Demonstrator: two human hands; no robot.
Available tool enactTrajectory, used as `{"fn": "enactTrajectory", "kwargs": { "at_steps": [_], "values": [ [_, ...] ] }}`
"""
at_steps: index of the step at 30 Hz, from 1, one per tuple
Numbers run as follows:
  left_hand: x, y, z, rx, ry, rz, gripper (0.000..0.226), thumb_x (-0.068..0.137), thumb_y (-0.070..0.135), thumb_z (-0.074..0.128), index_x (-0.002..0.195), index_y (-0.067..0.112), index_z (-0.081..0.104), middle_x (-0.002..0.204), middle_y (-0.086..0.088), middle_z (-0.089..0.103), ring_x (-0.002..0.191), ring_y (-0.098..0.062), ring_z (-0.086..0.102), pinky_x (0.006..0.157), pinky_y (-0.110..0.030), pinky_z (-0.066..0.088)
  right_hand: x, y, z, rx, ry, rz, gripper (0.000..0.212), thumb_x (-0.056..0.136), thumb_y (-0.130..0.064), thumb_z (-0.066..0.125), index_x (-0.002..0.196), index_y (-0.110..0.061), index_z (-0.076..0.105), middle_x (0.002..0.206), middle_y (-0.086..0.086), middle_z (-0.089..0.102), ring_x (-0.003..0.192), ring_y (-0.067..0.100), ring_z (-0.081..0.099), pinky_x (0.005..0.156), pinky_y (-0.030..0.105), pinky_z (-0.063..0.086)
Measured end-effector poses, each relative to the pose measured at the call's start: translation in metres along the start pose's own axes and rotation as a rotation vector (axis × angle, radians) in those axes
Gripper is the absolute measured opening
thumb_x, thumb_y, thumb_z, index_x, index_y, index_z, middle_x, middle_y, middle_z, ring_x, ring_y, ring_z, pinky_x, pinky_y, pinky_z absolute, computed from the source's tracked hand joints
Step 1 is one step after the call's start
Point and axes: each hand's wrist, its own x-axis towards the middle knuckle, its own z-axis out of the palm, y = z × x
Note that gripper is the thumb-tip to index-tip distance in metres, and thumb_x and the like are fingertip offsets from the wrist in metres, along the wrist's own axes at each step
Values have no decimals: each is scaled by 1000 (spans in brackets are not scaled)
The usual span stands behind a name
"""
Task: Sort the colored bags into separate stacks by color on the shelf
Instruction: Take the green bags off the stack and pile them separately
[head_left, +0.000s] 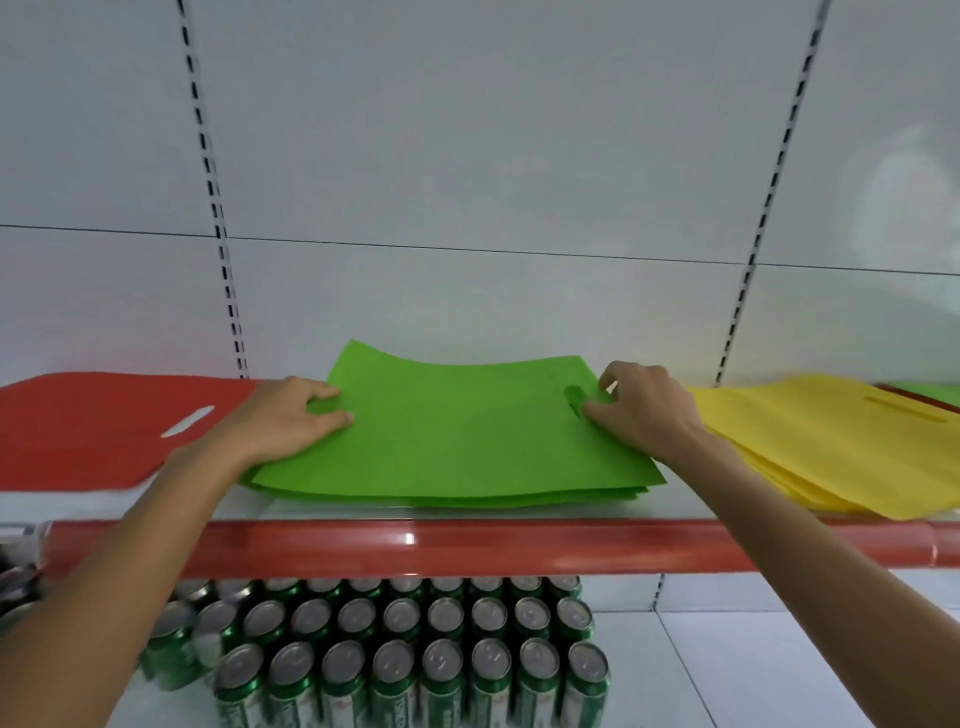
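The green bag (457, 431) lies atop the green stack (441, 500) mid-shelf (467, 545), between the red stack (93, 431) at 9 o'clock and the yellow stack (831, 447) at 3 o'clock. The left hand (291, 415) and right hand (644, 410) pinch its side edges with curled fingers. Square its corners before releasing.

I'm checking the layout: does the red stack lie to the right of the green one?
No, the red stack lies left of the green stack, with the yellow stack on its far side.
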Motion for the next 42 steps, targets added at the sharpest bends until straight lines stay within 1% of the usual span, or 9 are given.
{"fn": "enactTrajectory", "kwargs": {
  "at_steps": [3,7,16,20,25,29,33,36,42],
  "values": [
    [2,-14,3,27,-57,13,51,88,36,59,133,15,51,141,-7,45,131,-21,41,102,-23,31,-5,-10,6,-30,-26,21,34,85,-36,58,111,-14,59,109,6,63,96,27,59,70,31,45],
    [5,-23,5,-4,-43,32,52,88,35,60,134,14,49,142,-6,44,131,-21,41,101,-22,31,-7,-20,9,-68,-38,23,37,86,-42,58,108,-13,60,108,6,63,96,27,60,74,33,50],
    [8,-32,8,-36,-48,53,57,87,34,61,137,12,45,144,-8,42,131,-22,40,103,-26,31,-8,-25,14,-122,-31,5,34,85,-38,60,101,-8,65,102,6,64,91,25,61,68,32,47],
    [7,-30,12,3,-126,87,54,93,33,53,142,19,36,148,-9,34,135,-23,34,105,-26,29,-9,-23,15,-112,-42,22,34,86,-34,60,103,-5,65,103,8,65,92,27,61,66,31,46],
    [10,-27,7,12,-157,91,61,93,32,52,146,22,25,151,-9,28,138,-23,29,110,-28,25,-4,-21,17,-80,-63,17,35,86,-33,60,106,-4,63,106,10,65,96,27,62,67,30,45],
    [8,-19,5,46,-134,68,64,92,39,51,147,17,26,152,-10,27,139,-23,28,110,-27,24,-1,-16,13,-60,-56,14,44,88,-43,57,113,-8,61,113,7,63,101,27,60,72,32,45],
    [9,13,-2,48,-48,122,58,93,37,51,144,18,33,149,-8,33,137,-22,32,108,-26,25,4,4,-7,6,31,1,40,90,-43,54,119,-16,58,121,5,60,110,26,55,83,34,45],
    [8,55,7,7,-39,198,54,92,35,53,142,22,37,147,-6,37,136,-22,34,108,-25,26,5,35,-26,18,127,35,35,88,-37,56,116,-18,60,118,4,62,110,27,56,83,33,43],
    [-2,148,45,-26,24,236,54,89,36,57,138,17,44,144,-8,42,133,-23,39,109,-30,27,0,130,-66,13,188,66,36,86,-36,60,117,-17,60,117,5,63,106,28,57,78,32,41]
  ]
}}
